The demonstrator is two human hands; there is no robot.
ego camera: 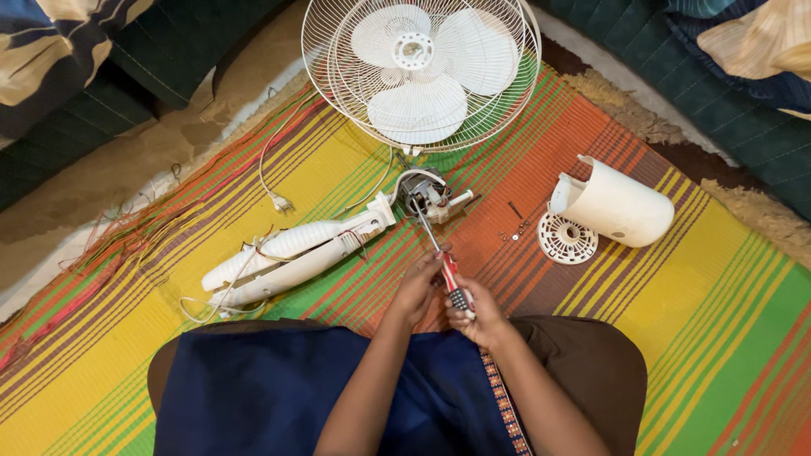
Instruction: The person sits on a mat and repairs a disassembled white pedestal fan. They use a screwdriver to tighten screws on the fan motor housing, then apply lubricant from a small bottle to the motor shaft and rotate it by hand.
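Observation:
A screwdriver [445, 268] with a red and black handle points its long shaft up at the bare fan motor [425, 195]. My right hand [478, 311] grips the lower handle. My left hand [416, 285] touches the upper handle near the shaft. The motor sits at the end of the opened white fan stand [291, 251], which lies on its side with wires showing. Just beyond the motor lies the white fan cage [421, 72] with its blades.
A white motor cover [614, 205] and a round vented white cap [567, 238] lie to the right on the striped mat [693, 304]. Loose screws [516, 226] rest between them and the motor. A plug and cord [279, 198] trail left. Cushions border the mat.

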